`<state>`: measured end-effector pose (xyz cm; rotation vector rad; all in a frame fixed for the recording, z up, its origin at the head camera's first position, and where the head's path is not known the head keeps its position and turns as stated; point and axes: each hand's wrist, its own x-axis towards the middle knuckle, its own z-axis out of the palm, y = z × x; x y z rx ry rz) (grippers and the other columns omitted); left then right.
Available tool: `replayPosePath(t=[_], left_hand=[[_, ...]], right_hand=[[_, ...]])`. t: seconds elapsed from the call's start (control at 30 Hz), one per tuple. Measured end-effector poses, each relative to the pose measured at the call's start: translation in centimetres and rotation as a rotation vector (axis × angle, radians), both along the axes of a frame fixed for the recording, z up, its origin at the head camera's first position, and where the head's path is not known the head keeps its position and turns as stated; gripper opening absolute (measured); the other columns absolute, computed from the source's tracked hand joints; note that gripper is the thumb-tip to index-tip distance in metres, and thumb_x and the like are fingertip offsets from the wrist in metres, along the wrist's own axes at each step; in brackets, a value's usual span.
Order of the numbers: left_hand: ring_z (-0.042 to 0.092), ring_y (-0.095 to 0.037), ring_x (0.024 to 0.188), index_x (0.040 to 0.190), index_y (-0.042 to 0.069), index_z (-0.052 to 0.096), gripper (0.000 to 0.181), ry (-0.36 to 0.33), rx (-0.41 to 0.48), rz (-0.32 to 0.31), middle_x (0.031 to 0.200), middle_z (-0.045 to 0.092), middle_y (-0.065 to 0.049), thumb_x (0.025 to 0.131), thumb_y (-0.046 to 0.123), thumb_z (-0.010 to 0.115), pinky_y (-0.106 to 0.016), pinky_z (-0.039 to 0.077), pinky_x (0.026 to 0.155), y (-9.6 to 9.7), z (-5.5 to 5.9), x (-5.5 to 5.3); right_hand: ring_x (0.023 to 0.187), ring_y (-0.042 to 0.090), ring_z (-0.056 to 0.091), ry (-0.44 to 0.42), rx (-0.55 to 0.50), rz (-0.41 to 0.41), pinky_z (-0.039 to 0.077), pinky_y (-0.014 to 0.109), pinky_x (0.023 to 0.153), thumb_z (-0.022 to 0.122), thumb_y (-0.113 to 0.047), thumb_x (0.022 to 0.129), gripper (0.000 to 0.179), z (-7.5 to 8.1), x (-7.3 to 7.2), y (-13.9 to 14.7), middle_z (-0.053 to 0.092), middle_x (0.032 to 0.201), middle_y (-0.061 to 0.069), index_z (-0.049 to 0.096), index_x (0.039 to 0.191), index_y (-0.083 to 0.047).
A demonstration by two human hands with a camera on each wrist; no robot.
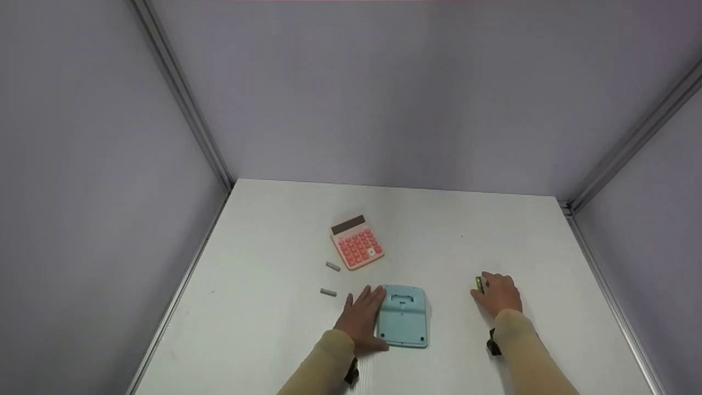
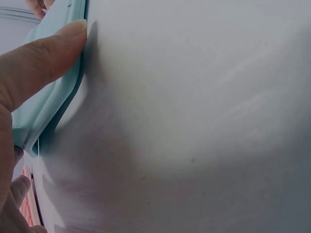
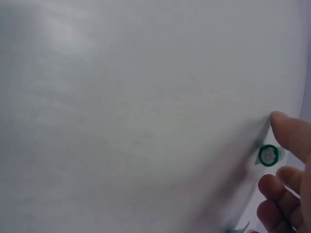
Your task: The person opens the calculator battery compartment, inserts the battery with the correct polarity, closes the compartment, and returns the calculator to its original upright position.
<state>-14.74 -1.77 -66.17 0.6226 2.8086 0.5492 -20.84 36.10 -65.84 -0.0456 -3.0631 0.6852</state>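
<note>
Your left hand [image 1: 361, 321] rests at the light-blue, flat plastic calculator [image 1: 403, 323]; your right hand [image 1: 500, 293] is at a small green cylindrical battery [image 3: 268, 155].
Your left fingers are spread, touching the calculator's left edge, thumb at its near-left corner, not clamped round it; it lies back up on the white table [image 1: 263, 247]. Your right thumb and fingers bend about the battery; you cannot tell whether they pinch it. Two small grey cylinders [image 1: 328, 292] lie left of the calculator, near a pink, square-keyed calculator [image 1: 359, 244].
</note>
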Motion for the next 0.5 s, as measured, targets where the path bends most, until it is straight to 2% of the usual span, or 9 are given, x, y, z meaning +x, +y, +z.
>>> replayPosePath(t=[0.2, 0.5], left_hand=[[0.010, -0.020, 0.147, 0.156, 0.024, 0.010, 0.130, -0.002, 0.017, 0.002, 0.160, 0.013, 0.008, 0.056, 0.061, 0.085, -0.053, 0.012, 0.116, 0.00, 0.01, 0.08], [0.009, -0.021, 0.147, 0.156, 0.024, 0.010, 0.129, 0.024, -0.022, -0.003, 0.160, 0.013, 0.009, 0.058, 0.063, 0.082, -0.053, 0.015, 0.116, 0.04, 0.15, 0.27]], right_hand=[[0.107, 0.044, 0.052, -0.024, -0.016, -0.004, 0.044, 0.057, 0.092, 0.068, -0.022, 0.088, 0.056, -0.10, -0.01, -0.27, 0.059, 0.116, 0.028, 0.051, 0.133, 0.006], [0.114, 0.050, 0.049, -0.077, -0.025, -0.016, 0.041, 0.061, 0.096, 0.061, -0.022, 0.094, 0.052, -0.57, -0.11, -0.14, 0.057, 0.121, 0.030, 0.047, 0.138, 0.002]])
